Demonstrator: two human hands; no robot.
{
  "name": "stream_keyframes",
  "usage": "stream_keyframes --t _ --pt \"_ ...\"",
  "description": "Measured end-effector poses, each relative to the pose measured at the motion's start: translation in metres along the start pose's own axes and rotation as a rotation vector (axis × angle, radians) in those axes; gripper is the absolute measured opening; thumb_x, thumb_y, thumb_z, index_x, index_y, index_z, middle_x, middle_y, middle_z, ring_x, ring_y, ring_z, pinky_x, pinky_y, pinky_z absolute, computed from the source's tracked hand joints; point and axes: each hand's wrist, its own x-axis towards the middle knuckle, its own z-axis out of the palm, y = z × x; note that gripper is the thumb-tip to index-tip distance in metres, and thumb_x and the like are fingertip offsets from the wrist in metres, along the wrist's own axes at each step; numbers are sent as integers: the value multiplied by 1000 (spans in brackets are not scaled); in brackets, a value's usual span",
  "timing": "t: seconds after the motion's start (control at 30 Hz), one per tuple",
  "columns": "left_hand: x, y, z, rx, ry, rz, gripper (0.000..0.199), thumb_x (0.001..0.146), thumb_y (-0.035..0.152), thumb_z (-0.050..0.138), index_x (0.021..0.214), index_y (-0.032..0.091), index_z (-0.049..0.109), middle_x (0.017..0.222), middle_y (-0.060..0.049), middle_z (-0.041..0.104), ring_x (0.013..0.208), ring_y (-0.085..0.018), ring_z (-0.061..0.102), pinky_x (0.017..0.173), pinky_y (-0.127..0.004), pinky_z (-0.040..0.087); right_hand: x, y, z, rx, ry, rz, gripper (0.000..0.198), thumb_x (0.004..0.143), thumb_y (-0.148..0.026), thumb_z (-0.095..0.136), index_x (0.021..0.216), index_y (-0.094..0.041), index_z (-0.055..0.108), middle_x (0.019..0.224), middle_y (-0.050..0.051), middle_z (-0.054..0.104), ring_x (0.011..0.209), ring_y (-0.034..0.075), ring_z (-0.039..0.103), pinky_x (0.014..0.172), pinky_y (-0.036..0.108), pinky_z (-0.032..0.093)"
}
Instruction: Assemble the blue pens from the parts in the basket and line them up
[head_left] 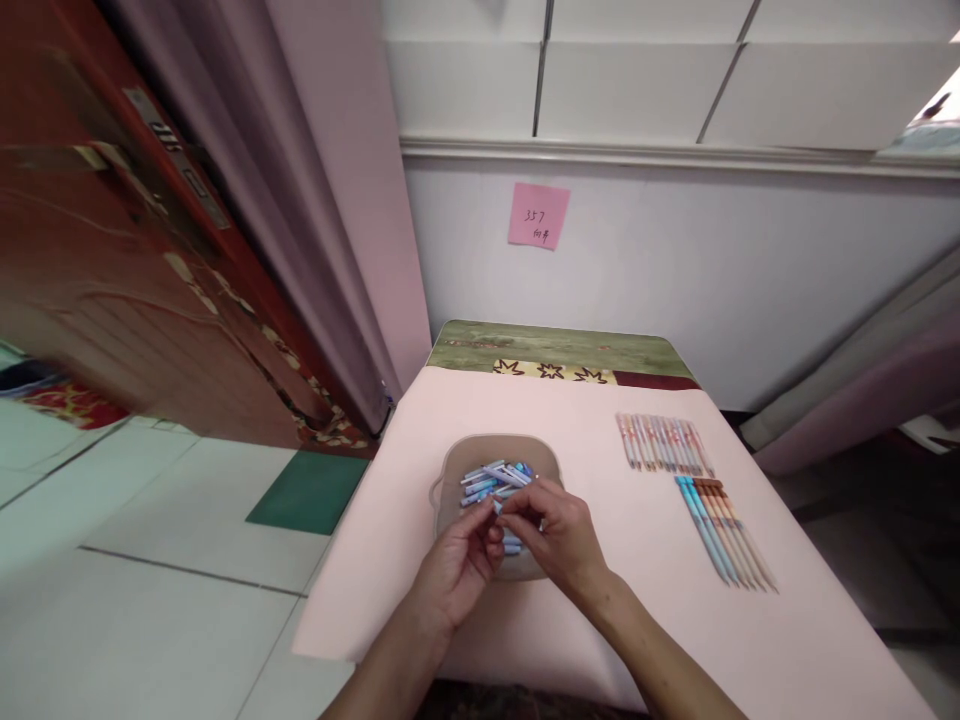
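My left hand (456, 565) and my right hand (556, 525) meet above the near side of a beige plastic tub (459, 458). Their fingertips pinch together around a small light-blue piece (498, 507), mostly covered by the fingers, so its kind is unclear. Inside the tub lies a loose heap of blue and lilac pen parts (480, 480), partly hidden behind my hands. To the right, a row of pens with clear, reddish-patterned barrels (664, 443) lies side by side. Nearer to me is a second row, with blue pens (705, 530) beside brown-topped, cream pens (739, 535).
A pale pink cover (420, 415) lies over the table, whose green patterned far end (555, 340) shows against the wall. A pink note (538, 215) with handwriting is stuck there. At the left stand a purple curtain (300, 200) and a reddish-brown door (150, 300).
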Motion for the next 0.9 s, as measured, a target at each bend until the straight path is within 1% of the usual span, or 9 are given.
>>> stream_keyframes --t 0.13,0.27,0.37,0.5,0.6,0.7,0.77,0.83,0.9 --pt "0 1 -1 -25 0 -11 3 84 9 60 81 8 60 60 -1 60 46 -6 53 39 -14 42 0 -3 -2 -8 9 -27 8 77 -13 69 76 -21 66 73 -1 65 67 12 61 61 20 46" --pt "-1 6 -1 -94 -49 -28 8 87 10 54 85 6 61 67 -4 62 47 -6 52 39 -14 41 1 -10 -9 4 78 -17 5 79 -18 68 76 -19 66 70 -1 63 62 11 58 57 20 45" --pt "-1 9 0 -117 -61 -45 11 89 11 52 86 5 61 71 -6 64 48 -5 52 39 -14 41 2 -14 -14 22 108 -7 5 80 -18 67 76 -19 65 70 -1 62 59 10 57 56 20 45" --pt "0 6 2 -96 -51 -30 10 89 10 52 87 6 60 68 -4 63 48 -5 52 39 -14 42 1 -15 -12 22 72 -22 6 78 -15 68 75 -19 66 70 -1 63 62 11 58 57 19 45" --pt "0 1 2 -51 -39 -4 6 86 8 56 87 6 61 65 -3 62 47 -5 53 41 -14 43 0 -11 -7 4 36 -5 7 77 -13 68 76 -20 66 73 0 64 65 11 60 60 19 46" --pt "-1 -1 0 -12 -22 28 1 83 8 60 84 8 61 64 -2 61 48 -6 53 41 -13 43 -1 -9 -4 -26 5 33 8 76 -12 69 75 -20 67 72 -1 64 66 12 60 61 20 45" --pt "-2 -2 -1 13 -16 48 3 81 8 63 83 9 61 64 -1 61 47 -6 53 40 -13 43 -1 -9 -3 -14 -16 73 8 75 -12 69 73 -20 67 71 -1 64 65 12 59 61 21 44" --pt "-3 -3 -2 26 -13 56 5 80 8 64 83 10 62 63 -1 60 46 -5 52 39 -13 42 0 -9 -2 42 -33 145 7 73 -14 70 71 -20 66 69 -1 63 62 12 58 58 21 43" --pt "-3 -3 -2 31 -21 45 4 80 8 64 83 9 62 61 -1 59 45 -6 52 39 -13 42 2 -8 -1 169 -56 263 9 71 -20 73 69 -19 64 65 -2 62 57 11 55 54 20 42"
